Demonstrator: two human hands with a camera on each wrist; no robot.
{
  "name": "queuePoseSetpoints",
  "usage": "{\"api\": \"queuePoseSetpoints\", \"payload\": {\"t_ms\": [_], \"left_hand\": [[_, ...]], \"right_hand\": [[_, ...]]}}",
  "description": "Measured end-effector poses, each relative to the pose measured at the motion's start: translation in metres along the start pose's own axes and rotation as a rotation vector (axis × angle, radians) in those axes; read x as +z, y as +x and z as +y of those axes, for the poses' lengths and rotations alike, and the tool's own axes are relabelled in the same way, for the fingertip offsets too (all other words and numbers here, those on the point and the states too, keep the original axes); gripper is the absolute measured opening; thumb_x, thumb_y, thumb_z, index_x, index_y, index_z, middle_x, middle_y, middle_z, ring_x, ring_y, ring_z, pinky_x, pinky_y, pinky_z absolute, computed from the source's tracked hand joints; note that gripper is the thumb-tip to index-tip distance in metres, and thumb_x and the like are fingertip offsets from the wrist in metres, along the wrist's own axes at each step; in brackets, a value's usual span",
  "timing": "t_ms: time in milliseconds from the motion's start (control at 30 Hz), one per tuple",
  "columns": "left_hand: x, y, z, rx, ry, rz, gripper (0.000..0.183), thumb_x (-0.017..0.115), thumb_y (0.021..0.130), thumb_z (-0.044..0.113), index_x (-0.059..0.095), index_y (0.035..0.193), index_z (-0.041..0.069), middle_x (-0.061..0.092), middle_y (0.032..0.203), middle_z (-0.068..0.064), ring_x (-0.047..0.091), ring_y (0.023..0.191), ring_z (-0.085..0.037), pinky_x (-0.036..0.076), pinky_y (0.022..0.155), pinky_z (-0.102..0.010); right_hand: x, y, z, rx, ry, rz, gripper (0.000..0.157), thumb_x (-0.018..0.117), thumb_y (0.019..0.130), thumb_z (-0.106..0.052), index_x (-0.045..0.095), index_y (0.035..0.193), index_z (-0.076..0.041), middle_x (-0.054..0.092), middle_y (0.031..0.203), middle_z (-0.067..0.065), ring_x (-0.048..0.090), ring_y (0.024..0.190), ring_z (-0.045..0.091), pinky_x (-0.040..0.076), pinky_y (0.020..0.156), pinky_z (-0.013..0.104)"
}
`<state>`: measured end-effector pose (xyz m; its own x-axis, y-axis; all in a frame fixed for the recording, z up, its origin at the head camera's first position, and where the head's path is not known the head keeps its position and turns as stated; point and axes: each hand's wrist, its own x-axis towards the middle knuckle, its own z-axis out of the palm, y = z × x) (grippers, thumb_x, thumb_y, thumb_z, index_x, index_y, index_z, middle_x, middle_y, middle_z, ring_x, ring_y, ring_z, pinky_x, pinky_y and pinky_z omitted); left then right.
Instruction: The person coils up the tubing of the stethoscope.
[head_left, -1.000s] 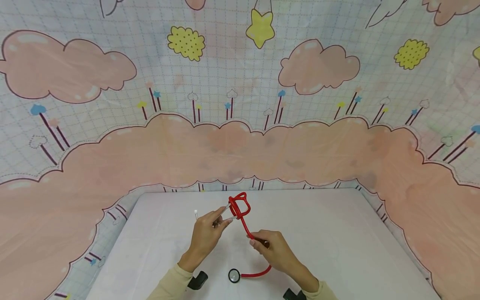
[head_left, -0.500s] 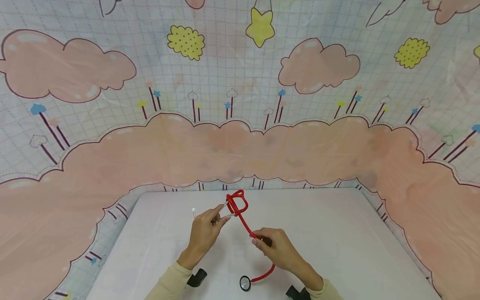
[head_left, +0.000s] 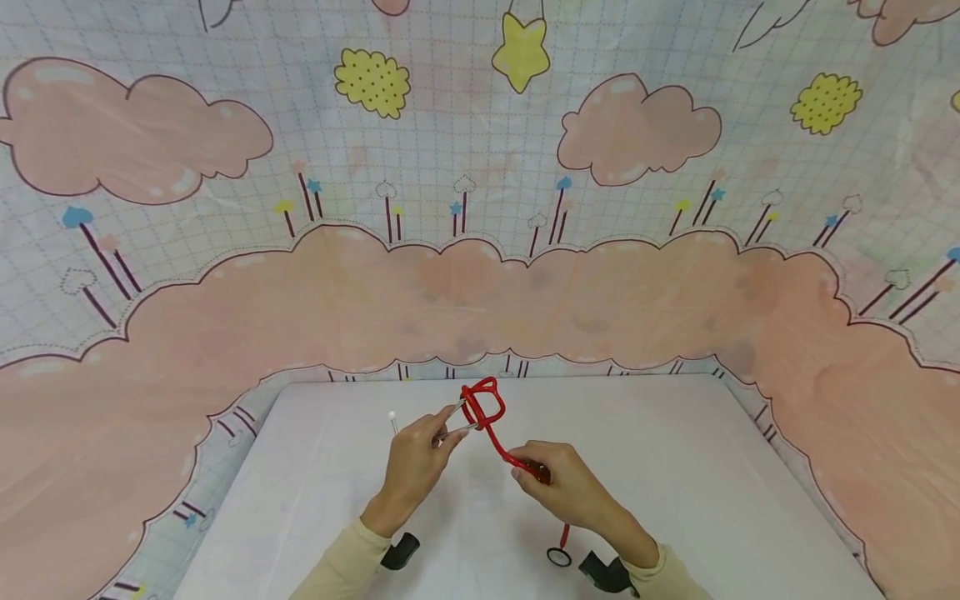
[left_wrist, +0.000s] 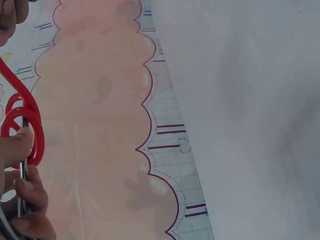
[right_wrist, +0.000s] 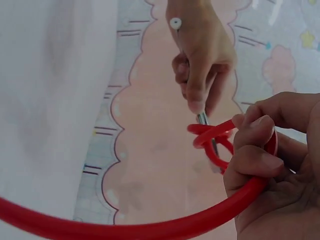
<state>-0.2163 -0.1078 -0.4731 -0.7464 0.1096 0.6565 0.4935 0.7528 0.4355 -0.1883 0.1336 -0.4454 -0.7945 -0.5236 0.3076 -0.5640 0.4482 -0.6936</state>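
Observation:
A stethoscope with red tubing (head_left: 494, 439) is held in the air between both hands. My left hand (head_left: 412, 467) grips its metal ear tubes (head_left: 454, 433); one white ear tip (head_left: 392, 415) sticks out behind that hand. Past the left fingertips the tubing is looped in coils (right_wrist: 215, 137) around the far end of the metal tubes. My right hand (head_left: 562, 483) pinches the tubing lower down, with the fingers curled round it in the right wrist view. Below the right hand the tubing hangs to the round chest piece (head_left: 558, 557), seen nearly edge-on.
A white table (head_left: 300, 500) lies under the hands. Behind it hangs a patterned cloth (head_left: 525, 308) with clouds and stars. A black wrist mount (head_left: 401, 552) sits on the left wrist, another black mount (head_left: 603, 573) on the right.
My right hand has moved a little right and up, drawing the tubing along. The chest piece has swung to the right beneath it. My left hand stays nearly in place, still gripping the ear tubes.

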Motion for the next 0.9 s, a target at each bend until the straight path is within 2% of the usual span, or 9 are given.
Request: {"api": "queuePoseSetpoints", "payload": {"t_ms": [167,300,533,767,900], "left_hand": [[0.001,0.001,0.002,-0.032,0.051,-0.083,0.045,0.083,0.078,0.025,0.072,0.116,0.005,0.056,0.063,0.006,0.041,0.057,-0.004,0.036,0.050,-0.015],[0.003,0.000,0.001,-0.040,0.053,-0.142,0.044,0.083,0.077,0.024,0.072,0.116,0.004,0.056,0.063,0.006,0.042,0.058,-0.004,0.037,0.052,-0.016],[0.002,-0.002,0.002,0.026,0.019,-0.198,0.041,0.083,0.077,0.024,0.073,0.112,0.006,0.062,0.067,0.006,0.048,0.060,-0.004,0.043,0.055,-0.017],[0.002,-0.004,0.005,0.039,-0.002,-0.246,0.040,0.082,0.078,0.024,0.073,0.113,0.007,0.066,0.071,0.004,0.052,0.062,-0.004,0.044,0.057,-0.017],[0.000,-0.005,0.006,0.074,-0.033,-0.274,0.040,0.080,0.080,0.026,0.073,0.114,0.007,0.070,0.077,0.003,0.054,0.063,-0.002,0.046,0.058,-0.016]], "right_hand": [[-0.008,0.006,0.000,-0.043,-0.082,-0.008,0.017,0.066,0.094,-0.013,0.072,0.109,-0.008,0.062,0.079,-0.007,0.047,0.065,0.000,0.045,0.054,0.017],[-0.015,0.010,0.001,-0.073,-0.142,-0.004,0.016,0.068,0.092,-0.012,0.073,0.106,-0.009,0.064,0.080,-0.008,0.048,0.067,0.000,0.046,0.057,0.017],[-0.022,0.016,-0.001,-0.205,-0.274,0.033,0.013,0.068,0.091,-0.011,0.073,0.104,-0.009,0.066,0.083,-0.004,0.049,0.069,0.001,0.046,0.060,0.014],[-0.025,0.019,-0.003,-0.248,-0.305,0.057,0.013,0.069,0.090,-0.008,0.072,0.103,-0.008,0.067,0.085,-0.003,0.051,0.069,0.003,0.047,0.061,0.013],[-0.026,0.020,-0.001,-0.259,-0.307,0.070,0.017,0.070,0.089,-0.005,0.072,0.105,-0.005,0.069,0.086,0.002,0.055,0.070,0.005,0.049,0.062,0.014]]}}
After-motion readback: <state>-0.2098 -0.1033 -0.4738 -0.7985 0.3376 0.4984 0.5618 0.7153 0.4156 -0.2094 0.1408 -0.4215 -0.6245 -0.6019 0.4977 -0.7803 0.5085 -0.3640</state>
